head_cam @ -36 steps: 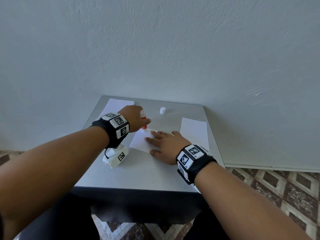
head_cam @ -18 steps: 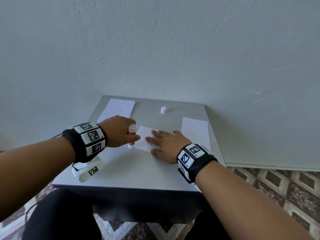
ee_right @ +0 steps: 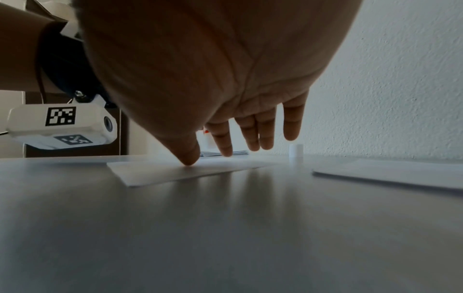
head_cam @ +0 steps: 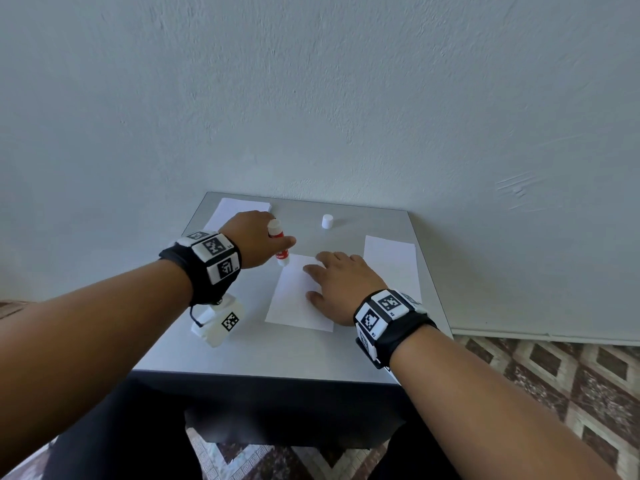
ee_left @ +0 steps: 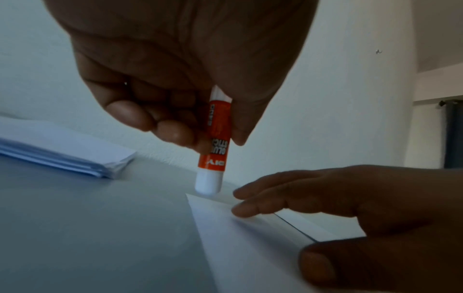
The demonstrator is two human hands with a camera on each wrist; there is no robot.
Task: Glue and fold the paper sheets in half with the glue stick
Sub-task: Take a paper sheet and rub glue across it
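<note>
A white paper sheet (head_cam: 294, 296) lies in the middle of the grey table (head_cam: 284, 355). My right hand (head_cam: 341, 284) lies flat on it, fingers straight and pressing the sheet (ee_right: 160, 171) down. My left hand (head_cam: 258, 237) grips a red and white glue stick (head_cam: 278, 244), tip down at the sheet's far left corner. In the left wrist view the glue stick (ee_left: 215, 142) is pinched between thumb and fingers, its white end touching the corner of the sheet (ee_left: 250, 247). The white cap (head_cam: 327, 221) stands apart at the back of the table.
A stack of white sheets (head_cam: 239, 209) lies at the back left, also visible as the stack (ee_left: 62, 146) beside my left hand. Another sheet (head_cam: 391, 268) lies at the right edge. A wall rises close behind the table. Patterned floor lies to the right.
My left hand with the glue stick moved from the sheet's near left edge away to its far left corner. The right hand has stayed flat on the sheet.
</note>
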